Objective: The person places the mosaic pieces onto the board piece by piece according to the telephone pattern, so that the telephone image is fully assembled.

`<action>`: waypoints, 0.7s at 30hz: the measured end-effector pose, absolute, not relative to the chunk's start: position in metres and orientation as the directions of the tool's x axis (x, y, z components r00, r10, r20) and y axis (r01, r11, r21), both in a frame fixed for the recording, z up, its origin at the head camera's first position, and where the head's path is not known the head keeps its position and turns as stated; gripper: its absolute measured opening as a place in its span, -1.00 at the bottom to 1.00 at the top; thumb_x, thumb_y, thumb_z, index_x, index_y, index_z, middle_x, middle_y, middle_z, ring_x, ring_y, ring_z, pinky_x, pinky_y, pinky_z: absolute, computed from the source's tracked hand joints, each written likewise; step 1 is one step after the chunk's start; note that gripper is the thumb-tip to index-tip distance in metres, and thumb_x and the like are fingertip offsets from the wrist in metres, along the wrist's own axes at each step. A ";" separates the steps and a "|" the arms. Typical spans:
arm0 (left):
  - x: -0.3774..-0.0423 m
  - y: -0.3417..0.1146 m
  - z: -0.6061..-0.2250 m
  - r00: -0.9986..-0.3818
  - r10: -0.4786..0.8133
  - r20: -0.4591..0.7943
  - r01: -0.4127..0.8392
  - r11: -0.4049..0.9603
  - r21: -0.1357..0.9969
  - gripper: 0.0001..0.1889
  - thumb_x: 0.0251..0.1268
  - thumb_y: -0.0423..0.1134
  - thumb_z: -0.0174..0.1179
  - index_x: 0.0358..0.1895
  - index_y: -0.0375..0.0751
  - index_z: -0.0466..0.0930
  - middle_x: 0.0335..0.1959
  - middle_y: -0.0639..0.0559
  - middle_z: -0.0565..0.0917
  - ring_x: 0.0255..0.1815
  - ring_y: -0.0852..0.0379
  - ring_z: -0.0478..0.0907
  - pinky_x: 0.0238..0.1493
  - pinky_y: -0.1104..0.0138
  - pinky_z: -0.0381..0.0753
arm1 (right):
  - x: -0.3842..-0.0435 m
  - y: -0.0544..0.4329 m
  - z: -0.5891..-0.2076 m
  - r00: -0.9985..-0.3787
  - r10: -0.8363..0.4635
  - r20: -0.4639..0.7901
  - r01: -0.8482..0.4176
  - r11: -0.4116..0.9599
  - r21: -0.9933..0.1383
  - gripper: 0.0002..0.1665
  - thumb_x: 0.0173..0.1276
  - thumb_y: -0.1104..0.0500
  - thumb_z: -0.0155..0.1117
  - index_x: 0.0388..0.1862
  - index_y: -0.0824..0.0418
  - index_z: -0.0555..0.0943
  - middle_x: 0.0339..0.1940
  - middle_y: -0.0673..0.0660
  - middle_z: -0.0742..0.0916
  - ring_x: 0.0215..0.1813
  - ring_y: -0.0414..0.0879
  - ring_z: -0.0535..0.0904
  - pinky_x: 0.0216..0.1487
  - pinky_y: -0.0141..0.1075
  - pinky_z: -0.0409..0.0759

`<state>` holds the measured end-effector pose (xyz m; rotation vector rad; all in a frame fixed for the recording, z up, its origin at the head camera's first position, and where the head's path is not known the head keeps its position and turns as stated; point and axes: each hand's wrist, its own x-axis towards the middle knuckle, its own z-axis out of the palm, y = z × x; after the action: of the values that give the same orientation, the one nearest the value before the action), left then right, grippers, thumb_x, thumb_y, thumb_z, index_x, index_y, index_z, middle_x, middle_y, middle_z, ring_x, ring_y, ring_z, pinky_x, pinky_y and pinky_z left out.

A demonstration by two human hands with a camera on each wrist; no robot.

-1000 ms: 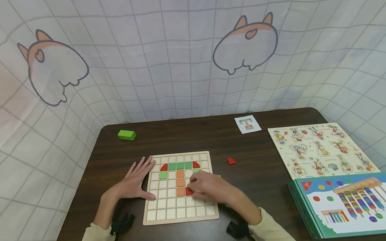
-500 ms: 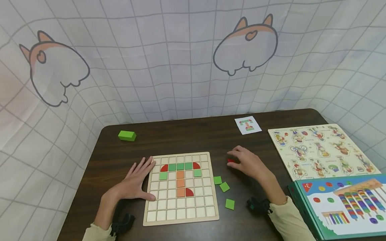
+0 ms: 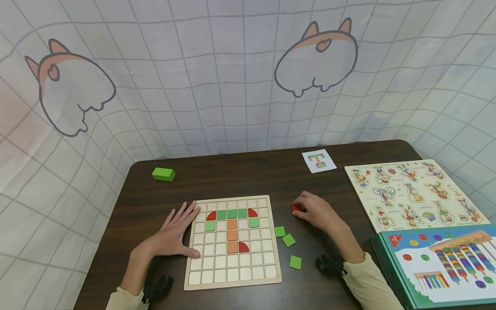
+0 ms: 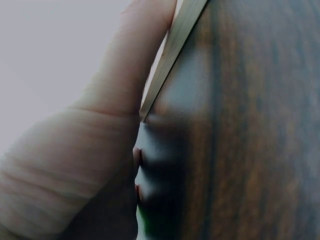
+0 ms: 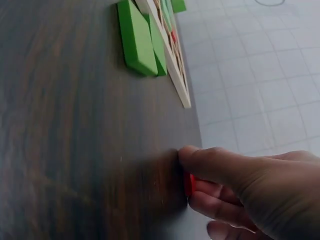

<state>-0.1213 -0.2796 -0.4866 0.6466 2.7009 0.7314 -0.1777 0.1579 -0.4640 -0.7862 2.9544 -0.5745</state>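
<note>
The head view looks forward and down from above, taking in the board (image 3: 220, 249) and cloth (image 3: 201, 86). The left wrist view sits close against the left grip (image 4: 95, 135); the right looks low across the surface (image 5: 75, 125), past the right grip (image 5: 245, 187), sharing board and cloth with the head view.

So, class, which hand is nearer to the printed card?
The right hand: it pinches a red piece in front of the card, while the left hand is farther off, at the left edge of the grid board.

Loose tiles (image 3: 296, 262) right of grid board (image 3: 232, 274); card (image 3: 319, 161) behind both.
</note>
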 end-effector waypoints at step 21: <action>-0.120 -0.277 -0.481 -0.865 0.479 -0.148 0.339 0.776 0.532 0.30 -0.17 0.25 0.47 0.58 -0.16 -0.18 0.62 -0.20 -0.20 0.60 -0.33 -0.34 0.43 -0.32 -0.35 | -0.128 -0.004 -0.431 -0.624 -0.772 0.119 -0.723 0.513 -0.462 -0.73 0.28 0.06 0.38 -0.09 0.13 0.70 -0.21 0.00 0.65 -0.29 -0.26 0.46 -0.26 -0.56 0.47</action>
<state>-0.1202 -0.2770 -0.4815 0.6346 2.6949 0.7300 -0.1280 -0.0035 -0.4306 -1.3100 2.6427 -0.7331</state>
